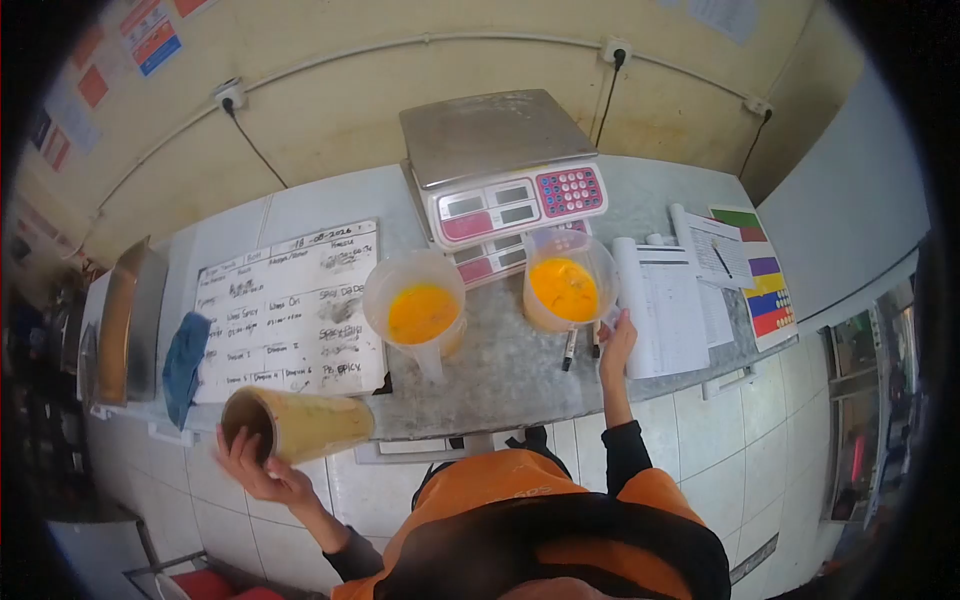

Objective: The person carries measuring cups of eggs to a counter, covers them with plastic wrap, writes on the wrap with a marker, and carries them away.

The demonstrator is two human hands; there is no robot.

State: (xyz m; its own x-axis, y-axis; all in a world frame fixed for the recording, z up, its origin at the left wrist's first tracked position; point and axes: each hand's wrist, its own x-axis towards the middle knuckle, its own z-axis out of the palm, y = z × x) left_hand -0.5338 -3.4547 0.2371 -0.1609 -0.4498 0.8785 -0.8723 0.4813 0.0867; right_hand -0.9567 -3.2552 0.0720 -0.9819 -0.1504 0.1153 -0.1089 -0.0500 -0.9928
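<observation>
My left hand (262, 468) grips the rim of a tall yellowish cylindrical container (325, 425), some fingers inside its mouth. The container lies tilted on its side past the table's front edge, mouth to the left. My right hand (617, 347) is closed at the handle side of a translucent plastic jug (541, 252) with orange-yellow liquid in it. To its left stands a second translucent jug (378, 292) holding similar liquid, its handle toward me; neither hand touches it. A black marker (569, 352) lies just in front of the right jug.
Behind the jugs are stacked weighing scales (500, 150). A handwritten whiteboard (285, 330) lies left, with a blue cloth (185, 360) at its edge. Paper pads (665, 340) and a coloured chart (768, 290) lie right. A metal tray (135, 325) stands far left.
</observation>
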